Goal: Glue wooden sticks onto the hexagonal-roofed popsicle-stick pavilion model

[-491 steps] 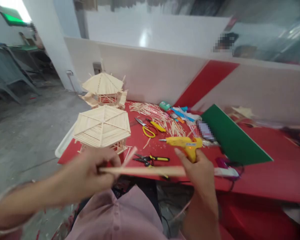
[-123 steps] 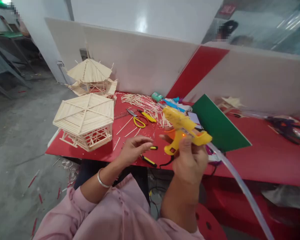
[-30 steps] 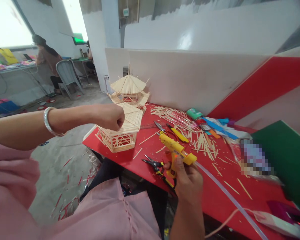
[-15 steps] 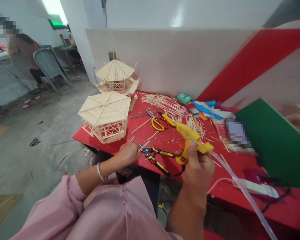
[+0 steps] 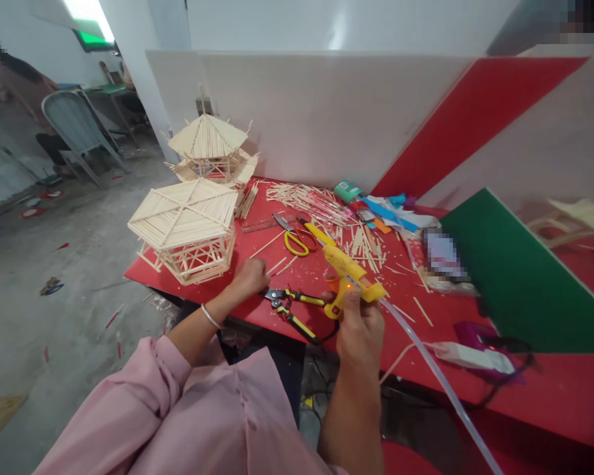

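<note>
My left hand point(image 5: 251, 277) is closed by the table's near edge, pinching a short thin wooden stick point(image 5: 277, 265) whose end juts past the fingertips. My right hand point(image 5: 361, 323) is wrapped round the handle of a yellow glue gun point(image 5: 345, 264), its nozzle pointing up and to the left. A long clear glue stick point(image 5: 435, 369) trails from the back of the gun. Between the hands lie pliers point(image 5: 297, 310) with black and yellow handles. Left of them stands a hexagonal stick model point(image 5: 183, 218) with a slatted roof, close to my left hand.
A second, pointed-roof stick model point(image 5: 208, 138) stands behind. Scissors point(image 5: 294, 241) and a pile of loose sticks point(image 5: 307, 201) lie on the red table point(image 5: 267, 231). A green board point(image 5: 525, 277) leans at right, near a white power strip point(image 5: 475, 358). A person sits at far left.
My left hand has moved forward over the table with the stick, away from the pliers' jaws. The glue gun stays in my right hand. The view has shifted slightly to the right.
</note>
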Demonstrator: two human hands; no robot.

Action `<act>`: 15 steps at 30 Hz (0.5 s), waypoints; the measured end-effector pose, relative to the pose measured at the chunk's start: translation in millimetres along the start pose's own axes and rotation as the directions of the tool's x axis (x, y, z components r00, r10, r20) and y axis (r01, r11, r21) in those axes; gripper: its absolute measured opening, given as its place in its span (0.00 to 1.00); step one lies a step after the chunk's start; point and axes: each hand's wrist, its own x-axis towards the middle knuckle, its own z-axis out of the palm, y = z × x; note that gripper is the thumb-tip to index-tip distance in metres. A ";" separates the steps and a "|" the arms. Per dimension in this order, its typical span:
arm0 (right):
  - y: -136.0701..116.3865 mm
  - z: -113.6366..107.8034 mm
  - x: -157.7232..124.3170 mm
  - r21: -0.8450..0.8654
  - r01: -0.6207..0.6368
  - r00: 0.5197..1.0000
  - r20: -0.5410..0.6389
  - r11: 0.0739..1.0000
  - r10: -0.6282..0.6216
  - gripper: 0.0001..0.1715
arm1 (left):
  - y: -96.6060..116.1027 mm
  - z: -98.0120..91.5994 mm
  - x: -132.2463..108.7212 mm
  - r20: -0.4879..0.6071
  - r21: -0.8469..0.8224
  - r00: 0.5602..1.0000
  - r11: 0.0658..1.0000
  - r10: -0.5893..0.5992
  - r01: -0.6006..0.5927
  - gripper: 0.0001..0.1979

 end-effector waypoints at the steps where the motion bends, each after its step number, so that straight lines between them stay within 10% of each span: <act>1: 2.7 -0.3 1.7 -0.012 -0.009 1.000 0.004 1.000 0.009 0.33 | 0.3 0.0 -2.1 0.005 -0.044 0.999 0.999 0.031 -0.031 0.08; 7: 7.2 -3.4 3.6 -0.138 -0.066 0.998 -0.032 0.988 0.063 0.32 | 9.9 -33.2 -59.5 0.068 -0.315 0.957 0.917 0.281 -0.246 0.08; 10: 4.8 3.4 3.7 -0.130 -0.095 0.995 -0.041 0.987 0.090 0.32 | 11.2 -76.4 -101.6 0.199 -0.626 0.892 0.753 0.406 -0.204 0.13; 15: 1.2 28.6 1.3 -0.053 -0.078 0.993 0.087 0.996 0.082 0.32 | 4.7 -166.7 -132.3 0.155 -0.574 0.905 0.782 0.395 -0.243 0.10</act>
